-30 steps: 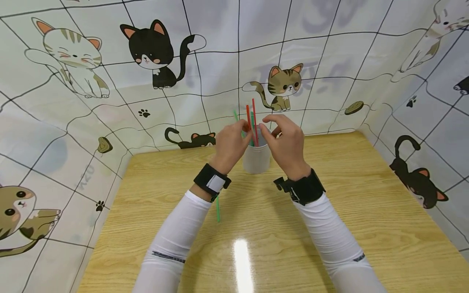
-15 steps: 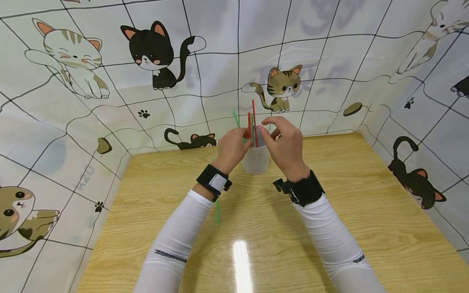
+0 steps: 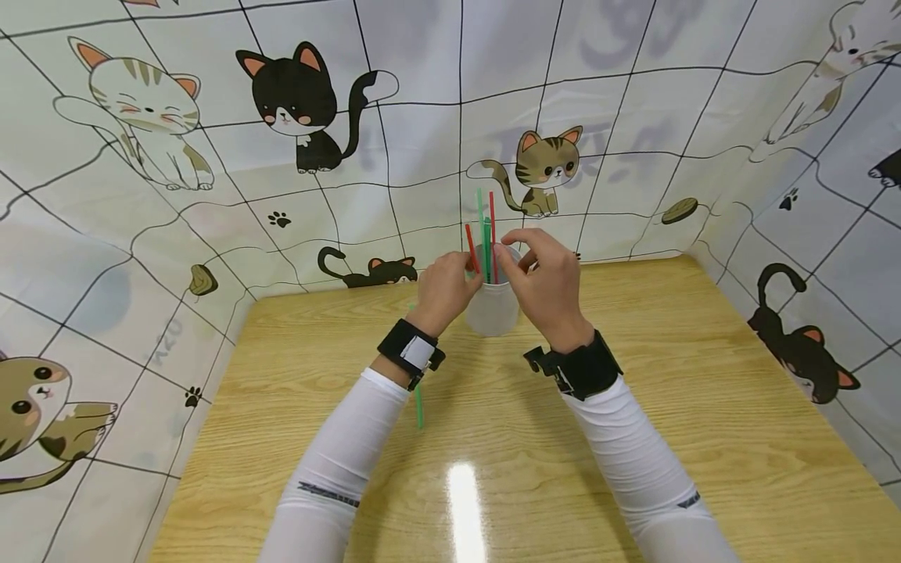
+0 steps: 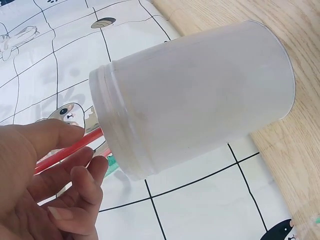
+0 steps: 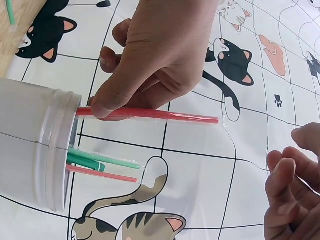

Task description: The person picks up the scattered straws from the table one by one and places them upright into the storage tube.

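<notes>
A translucent white cup (image 3: 493, 309) stands upright on the table, holding red and green straws. My left hand (image 3: 445, 291) is at the left side of its rim and pinches a red straw (image 3: 471, 241) between thumb and fingers. In the right wrist view that red straw (image 5: 170, 115) leans out of the cup mouth, beside green straws (image 5: 115, 157) and another red straw (image 5: 112, 174). My right hand (image 3: 545, 277) is at the right of the rim, fingers bent and holding nothing. In the right wrist view my right hand's fingers (image 5: 285, 185) are apart from the straws.
A loose green straw (image 3: 419, 407) lies on the wooden table (image 3: 633, 438), left of the cup and partly behind the left wrist. A cloth (image 3: 422, 148) printed with cats rises behind the table and at both sides.
The light green straw that leaned left by my left hand now stands more upright inside the cup. The red straw in my left hand has lowered and now tilts left. My right hand barely moves.
</notes>
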`<state>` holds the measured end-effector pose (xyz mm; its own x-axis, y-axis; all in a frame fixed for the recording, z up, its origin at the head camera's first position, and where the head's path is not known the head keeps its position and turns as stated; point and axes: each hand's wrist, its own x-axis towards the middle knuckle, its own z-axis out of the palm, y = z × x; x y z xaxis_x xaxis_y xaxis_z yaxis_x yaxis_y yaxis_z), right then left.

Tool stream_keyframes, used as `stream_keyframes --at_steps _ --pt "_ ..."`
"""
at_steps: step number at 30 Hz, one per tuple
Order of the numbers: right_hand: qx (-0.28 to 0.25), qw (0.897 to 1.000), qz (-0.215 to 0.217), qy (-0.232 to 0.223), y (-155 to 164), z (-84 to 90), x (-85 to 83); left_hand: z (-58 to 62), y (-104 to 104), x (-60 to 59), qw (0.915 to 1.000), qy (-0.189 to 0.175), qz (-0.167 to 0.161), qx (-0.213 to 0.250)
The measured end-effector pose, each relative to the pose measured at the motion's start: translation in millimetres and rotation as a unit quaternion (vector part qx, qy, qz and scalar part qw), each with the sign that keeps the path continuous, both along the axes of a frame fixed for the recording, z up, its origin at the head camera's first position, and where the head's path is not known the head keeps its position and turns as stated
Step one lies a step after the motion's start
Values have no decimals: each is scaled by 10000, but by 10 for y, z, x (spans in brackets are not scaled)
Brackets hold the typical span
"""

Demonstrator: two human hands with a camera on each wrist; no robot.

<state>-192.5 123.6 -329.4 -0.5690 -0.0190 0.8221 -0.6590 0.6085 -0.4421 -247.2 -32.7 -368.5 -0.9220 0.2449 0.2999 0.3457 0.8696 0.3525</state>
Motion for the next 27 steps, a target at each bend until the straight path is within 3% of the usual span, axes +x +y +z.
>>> stream_keyframes --at_steps 27 --pt "-8 9995 164 -277 -78 -98 38 -126 -232 62 9998 -6 158 77"
